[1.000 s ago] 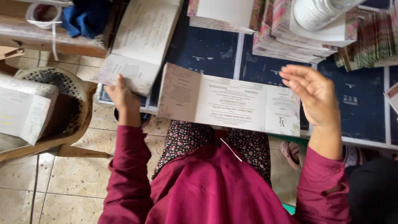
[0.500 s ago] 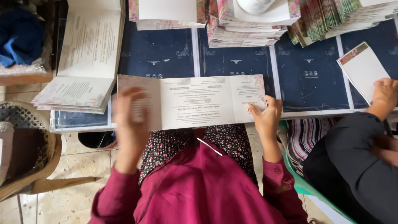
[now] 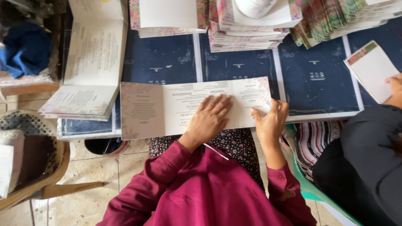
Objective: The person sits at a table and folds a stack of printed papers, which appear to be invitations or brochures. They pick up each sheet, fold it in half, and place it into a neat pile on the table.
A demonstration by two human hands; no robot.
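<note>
A long three-panel paper card (image 3: 144, 111), pale with a floral border and printed text, lies opened out on the dark blue table covering (image 3: 167, 62) in front of me. My left hand (image 3: 209, 119) lies flat on the card's middle panel, fingers spread and pressing down. My right hand (image 3: 271, 121) grips the card's right panel at its outer edge, with the thumb on top and the fingers curled around the edge. The left panel lies free.
A pile of opened cards (image 3: 90, 62) lies at the left. Stacks of folded cards (image 3: 251, 31) line the far edge. A co-worker's hand (image 3: 393, 86) rests on a white card (image 3: 370, 69) at the right. Left of me are a wicker chair (image 3: 33, 167) and a blue cloth (image 3: 25, 50).
The card has come down from my two raised hands onto the table. My left hand slid from the left panel to the middle panel. My right hand stays at the right panel.
</note>
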